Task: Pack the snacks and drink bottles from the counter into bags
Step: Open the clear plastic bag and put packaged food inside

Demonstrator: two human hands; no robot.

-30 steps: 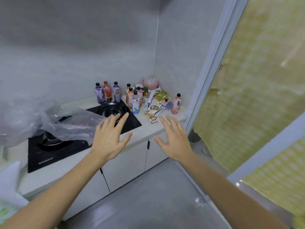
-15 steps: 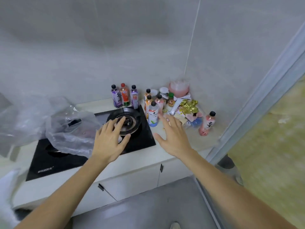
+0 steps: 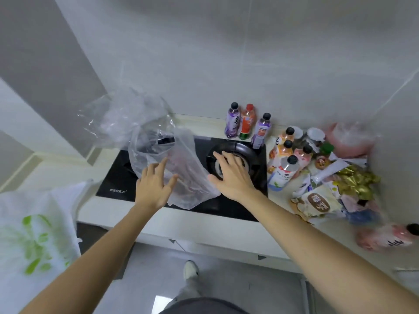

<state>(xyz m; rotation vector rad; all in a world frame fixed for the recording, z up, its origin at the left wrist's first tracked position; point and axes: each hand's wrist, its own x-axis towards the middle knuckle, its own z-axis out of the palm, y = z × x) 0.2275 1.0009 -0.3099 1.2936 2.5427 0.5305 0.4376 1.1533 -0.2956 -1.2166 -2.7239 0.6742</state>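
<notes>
A clear plastic bag (image 3: 158,141) lies crumpled over the left half of the black hob (image 3: 226,205). My left hand (image 3: 154,184) hovers at the bag's near edge, fingers spread and straight. My right hand (image 3: 231,175) is stretched over the right burner (image 3: 251,152), fingers straight, holding nothing. Three bottles (image 3: 247,124) stand behind the hob. Several more bottles (image 3: 286,159) stand to its right. Snack packets (image 3: 317,203) and a gold wrapper (image 3: 356,180) are heaped on the counter at the right. A pink bottle (image 3: 385,239) lies near the right edge.
A white bag with green print (image 3: 34,241) hangs at the left counter end. A pink bag (image 3: 349,141) sits in the back corner. The counter (image 3: 154,227) meets tiled walls behind and at right. My shoe (image 3: 190,269) shows on the grey floor.
I have stepped closer and the view has turned left and down. Both hands moved forward over the hob; my left hand now reaches the clear bag's edge.
</notes>
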